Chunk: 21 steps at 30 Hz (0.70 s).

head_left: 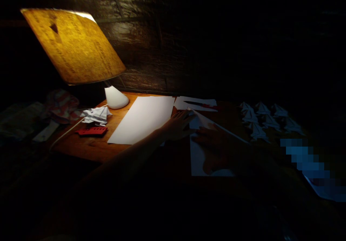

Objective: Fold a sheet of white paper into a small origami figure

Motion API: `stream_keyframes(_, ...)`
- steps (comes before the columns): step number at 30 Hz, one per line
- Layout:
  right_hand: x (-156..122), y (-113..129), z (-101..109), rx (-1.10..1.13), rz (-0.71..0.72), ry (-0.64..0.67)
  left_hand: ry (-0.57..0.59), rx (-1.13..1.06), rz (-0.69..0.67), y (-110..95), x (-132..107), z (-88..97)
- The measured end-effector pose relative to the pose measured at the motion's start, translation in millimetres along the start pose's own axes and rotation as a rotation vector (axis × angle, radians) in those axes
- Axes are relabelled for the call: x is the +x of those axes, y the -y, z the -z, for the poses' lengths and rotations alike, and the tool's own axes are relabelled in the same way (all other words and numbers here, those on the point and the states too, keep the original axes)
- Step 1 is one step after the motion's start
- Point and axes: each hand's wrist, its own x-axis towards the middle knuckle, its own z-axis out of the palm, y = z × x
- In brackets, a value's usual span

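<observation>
Closest to us, our left forearm runs out of the dark toward the lit surface [86, 147]. Our left hand [177, 125] lies flat there, fingers spread on the upper edge of a white sheet [197, 160]. Its grip is fully open: it pins the paper and clasps nothing. Just beside it, our right hand [213, 137] rests over the same sheet in deep shadow, where a flap [201, 120] of the paper rises along a slanted edge. We cannot tell whether that grip is closed on the flap or only laid against it.

We judge the step in hand to be a fold of this sheet, with the flap raised and not yet pressed flat. A clean crease would call for the left hand to pin the sheet while the flap's edge is lined up and pressed down.

Farther left lies a long blank sheet [143, 120]. Beyond our hands is a smaller paper [189, 102] carrying what look like scissors [201, 105]. Folded paper figures [259, 120] cluster to the right. Far left sit a crumpled paper [96, 115], a red item [92, 130] and the lamp [72, 44].
</observation>
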Motion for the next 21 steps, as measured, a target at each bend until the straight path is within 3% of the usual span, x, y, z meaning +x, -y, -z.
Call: stream_keyframes(21, 3.5, 13.6, 12.6, 0.006, 0.001, 0.069, 0.081, 0.020, 0.065, 12.0, 8.3, 6.2)
